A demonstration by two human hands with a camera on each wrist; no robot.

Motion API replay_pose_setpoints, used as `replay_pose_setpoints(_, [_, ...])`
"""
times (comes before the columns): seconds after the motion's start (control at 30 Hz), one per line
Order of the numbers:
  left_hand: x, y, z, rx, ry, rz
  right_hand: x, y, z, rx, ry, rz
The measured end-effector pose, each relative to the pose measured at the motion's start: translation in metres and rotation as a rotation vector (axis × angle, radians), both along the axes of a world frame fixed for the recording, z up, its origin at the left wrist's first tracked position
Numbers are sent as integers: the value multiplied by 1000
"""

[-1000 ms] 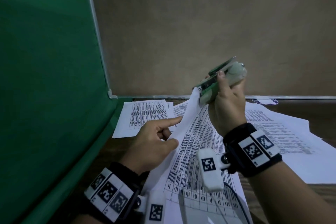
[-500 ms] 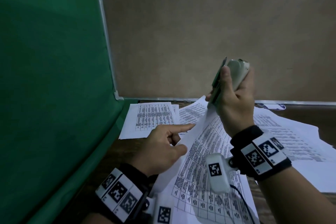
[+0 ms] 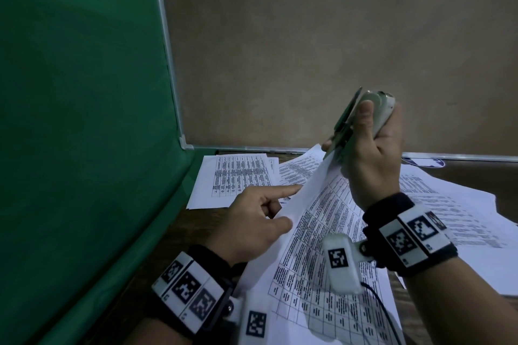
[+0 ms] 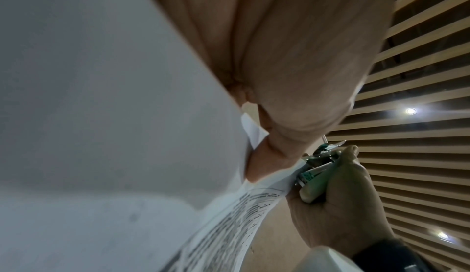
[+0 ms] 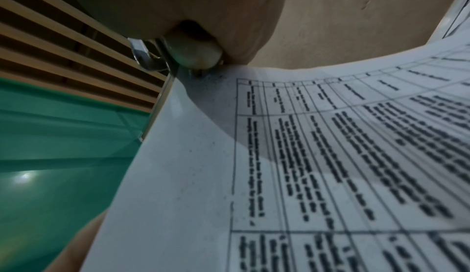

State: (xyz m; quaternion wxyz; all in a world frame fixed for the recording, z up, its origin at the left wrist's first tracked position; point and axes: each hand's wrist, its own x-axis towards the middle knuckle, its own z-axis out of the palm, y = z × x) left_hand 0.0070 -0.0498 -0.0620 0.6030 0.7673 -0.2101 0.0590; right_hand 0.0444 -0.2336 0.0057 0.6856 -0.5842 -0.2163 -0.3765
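Head view: your right hand (image 3: 372, 159) grips the stapler (image 3: 378, 109) on the sheet (image 3: 316, 232) corner, left hand (image 3: 252, 221) pinching it; other papers (image 3: 232, 176) likely await stapling.

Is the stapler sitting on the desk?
No, the right hand holds the stapler in the air, on the corner of the printed sheets.

Right hand (image 3: 372, 165) raised, gripping a pale green plastic stapler (image 3: 382, 108), left hand (image 3: 252, 221) lower, apparently pinching a printed white sheet (image 3: 316, 221).
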Motion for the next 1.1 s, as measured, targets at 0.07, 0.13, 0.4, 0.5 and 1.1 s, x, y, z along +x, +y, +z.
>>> replay_pose_setpoints(0.07, [0,-1,0,-5,-4,-17,1,0,0,8,0,-27])
replay_pose_setpoints(0.13, [0,0,-2,-3,3,-9,1,0,-1,2,3,-71])
replay_pose_setpoints(0.4, [5,3,-7,39,7,-25,-5,3,1,-57,-68,-213])
replay_pose_setpoints(0.5, [6,4,-9,19,28,-24,-4,1,6,20,-47,-97])
replay_pose_setpoints(1.1, [43,87,-13,305,431,451,17,-73,-98,364,1050,269])
